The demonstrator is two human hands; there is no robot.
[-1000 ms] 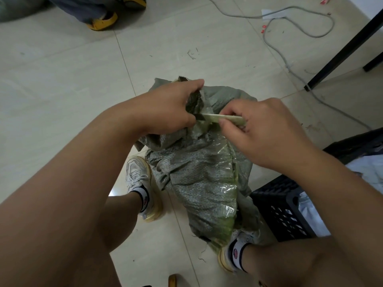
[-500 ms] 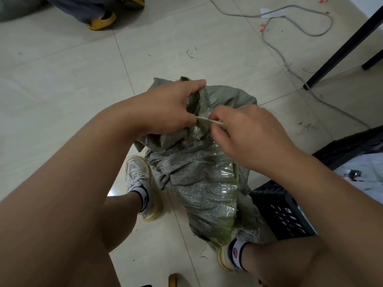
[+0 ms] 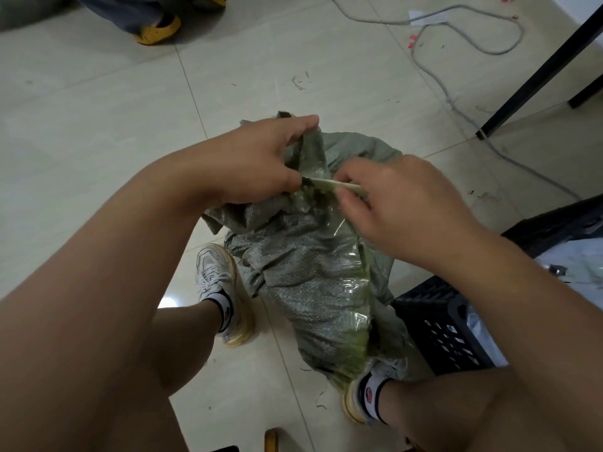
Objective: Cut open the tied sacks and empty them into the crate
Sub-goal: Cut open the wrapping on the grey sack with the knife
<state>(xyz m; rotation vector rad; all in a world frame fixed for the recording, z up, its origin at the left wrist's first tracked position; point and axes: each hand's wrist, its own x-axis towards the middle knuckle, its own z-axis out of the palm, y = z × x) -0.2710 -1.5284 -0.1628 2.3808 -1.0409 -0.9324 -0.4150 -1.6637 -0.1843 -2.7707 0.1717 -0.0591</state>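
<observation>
Soft even indoor light, faint shadows, small glare spot on floor tile, wide-angle bending at edges

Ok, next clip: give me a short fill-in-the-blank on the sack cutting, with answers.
1. The left hand grips the bunched top of the green woven ____.
2. The right hand holds a pale cutter whose tip points toward the ____ hand.
3. The black crate stands on the person's ____ side.
4. The sack stands on the tiled floor between the person's two ____.

Answers: sack; left; right; feet
</observation>
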